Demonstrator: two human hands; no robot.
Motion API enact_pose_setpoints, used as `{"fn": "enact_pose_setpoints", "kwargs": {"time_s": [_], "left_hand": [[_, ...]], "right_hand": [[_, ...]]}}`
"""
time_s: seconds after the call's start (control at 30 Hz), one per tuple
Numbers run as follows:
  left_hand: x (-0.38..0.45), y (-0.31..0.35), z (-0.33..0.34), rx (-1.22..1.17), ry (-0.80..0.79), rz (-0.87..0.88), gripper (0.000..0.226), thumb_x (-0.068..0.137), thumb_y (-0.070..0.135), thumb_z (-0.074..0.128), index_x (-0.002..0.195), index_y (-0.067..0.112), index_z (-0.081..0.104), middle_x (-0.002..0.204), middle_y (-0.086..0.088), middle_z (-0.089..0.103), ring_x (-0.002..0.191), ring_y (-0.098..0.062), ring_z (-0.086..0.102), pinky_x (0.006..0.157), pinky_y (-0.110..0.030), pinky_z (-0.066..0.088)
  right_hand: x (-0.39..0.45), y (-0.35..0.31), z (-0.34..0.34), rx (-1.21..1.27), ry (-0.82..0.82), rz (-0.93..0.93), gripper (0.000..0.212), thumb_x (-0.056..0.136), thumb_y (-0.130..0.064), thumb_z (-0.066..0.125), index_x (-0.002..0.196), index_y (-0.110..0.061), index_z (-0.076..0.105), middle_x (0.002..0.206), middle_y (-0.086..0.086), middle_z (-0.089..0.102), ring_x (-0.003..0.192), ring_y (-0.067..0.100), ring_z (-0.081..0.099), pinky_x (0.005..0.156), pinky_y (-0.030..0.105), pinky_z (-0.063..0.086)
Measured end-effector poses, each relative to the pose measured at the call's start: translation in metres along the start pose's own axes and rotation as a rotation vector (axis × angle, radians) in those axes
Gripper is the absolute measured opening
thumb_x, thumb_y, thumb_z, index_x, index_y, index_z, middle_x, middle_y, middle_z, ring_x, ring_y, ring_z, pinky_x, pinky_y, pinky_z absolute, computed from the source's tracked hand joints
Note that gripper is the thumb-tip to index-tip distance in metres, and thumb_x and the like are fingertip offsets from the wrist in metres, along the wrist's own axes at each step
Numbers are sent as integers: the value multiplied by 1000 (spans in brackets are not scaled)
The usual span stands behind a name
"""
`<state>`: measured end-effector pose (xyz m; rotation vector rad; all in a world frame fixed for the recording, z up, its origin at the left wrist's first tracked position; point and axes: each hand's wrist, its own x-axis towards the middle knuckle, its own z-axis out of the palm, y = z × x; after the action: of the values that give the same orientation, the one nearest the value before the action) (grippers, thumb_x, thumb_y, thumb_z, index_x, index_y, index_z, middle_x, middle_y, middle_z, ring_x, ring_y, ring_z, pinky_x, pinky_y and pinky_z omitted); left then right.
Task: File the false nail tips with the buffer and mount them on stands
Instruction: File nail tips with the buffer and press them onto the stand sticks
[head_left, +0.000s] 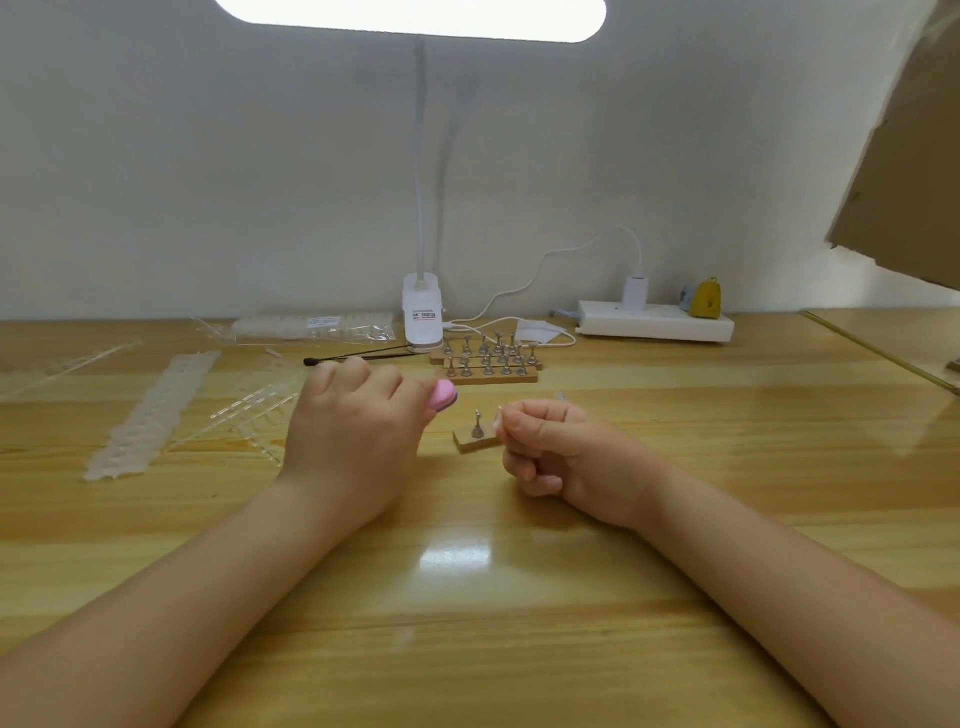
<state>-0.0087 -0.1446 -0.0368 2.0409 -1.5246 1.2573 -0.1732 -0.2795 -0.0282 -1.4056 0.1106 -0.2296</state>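
Clear plastic strips of false nail tips (148, 410) lie far left on the pale wooden table (675, 519). The left hand (348, 431) curls round a pink oval buffer (442, 395). Just right, a small metal stand (476, 425) sits on its wooden block (475, 441). The right hand (550, 447) pinches a clear nail tip (498, 415) beside it.

A pink buffer (444, 391) with a dark purple edge is showing against the honey-yellow, wood-grained surface (519, 597), where silver metal stands (485, 356) are gleaming on tan wooden bases. A white clip lamp (422, 316) with a red-printed label, a white power strip (655, 319) and a mustard-yellow object (706, 299) are lining the pale grey wall (208, 182). Clear, colourless nail-tip strips (150, 410) are lying to the left, and a brown cardboard sheet (904, 171) is hanging at the right.
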Motion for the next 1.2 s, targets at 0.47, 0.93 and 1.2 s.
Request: {"fn": "enact_pose_setpoints", "kwargs": {"time_s": [0.47,0.93,1.2], "left_hand": [[1,33,-22,-905,-81,-193,25,81,35,64,101,24,74,83,9,67,82,-15,58,77,-47,47],[-7,22,-3,-605,-252,-398,17,92,28,61,107,22,68,100,10,70,98,-15,61,93,-39,40],[-8,24,7,-576,-381,-346,18,95,30,55,110,26,62,118,12,65,109,-12,58,92,-25,28]], "right_hand": [[4,2,0,-78,15,-8,25,88,-33,53,73,-24,71,57,-9,51,50,5,42,41,16,26],[3,16,11,-866,493,-276,26,89,-24,64,64,-17,68,45,-12,47,45,3,43,51,15,31],[8,18,12,-1311,575,-149,26,93,-35,53,94,-24,75,65,-6,63,64,12,55,55,27,40]]}}
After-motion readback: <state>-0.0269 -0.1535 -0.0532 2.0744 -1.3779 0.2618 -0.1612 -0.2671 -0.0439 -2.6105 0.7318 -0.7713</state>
